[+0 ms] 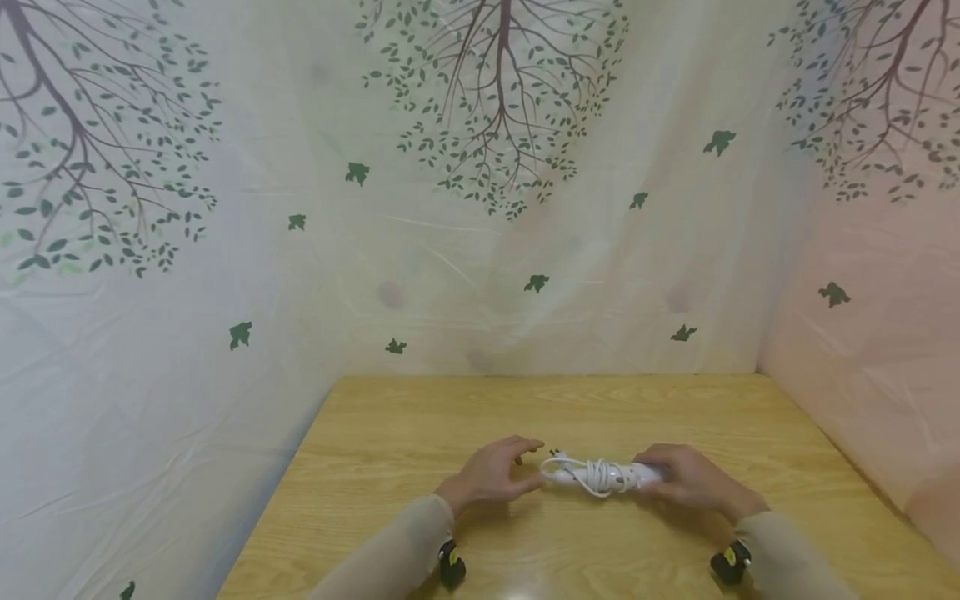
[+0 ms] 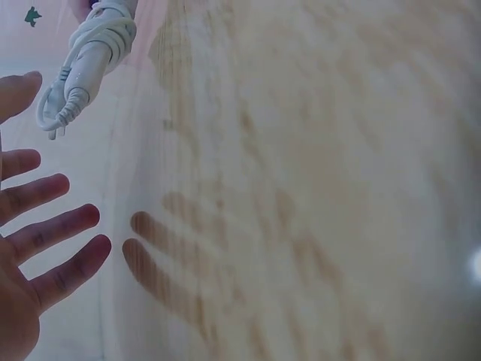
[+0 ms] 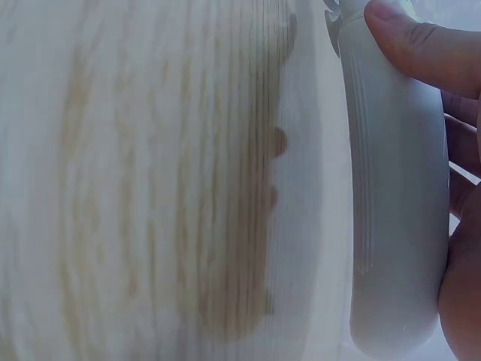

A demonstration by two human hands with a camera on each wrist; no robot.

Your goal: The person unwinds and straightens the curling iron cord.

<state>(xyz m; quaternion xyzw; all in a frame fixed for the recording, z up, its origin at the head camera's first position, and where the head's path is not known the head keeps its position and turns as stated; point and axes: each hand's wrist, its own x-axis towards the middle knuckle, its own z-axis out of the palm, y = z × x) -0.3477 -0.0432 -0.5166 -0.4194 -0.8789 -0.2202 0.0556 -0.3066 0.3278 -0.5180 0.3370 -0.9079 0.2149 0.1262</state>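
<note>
A white power strip with its white cord wound round the middle is held over the wooden table. My right hand grips its right end; in the right wrist view, the thumb lies along one side of the smooth white body, with other fingers partly hidden behind it. Just off the left end, my left hand has its fingers spread and holds nothing. The plug and a cord loop stick out toward it. In the left wrist view, the bundle points past the left thumb.
Pale cloth walls printed with trees and leaves surround the table's back and sides. Each wrist carries a small black camera, one on the left and one on the right.
</note>
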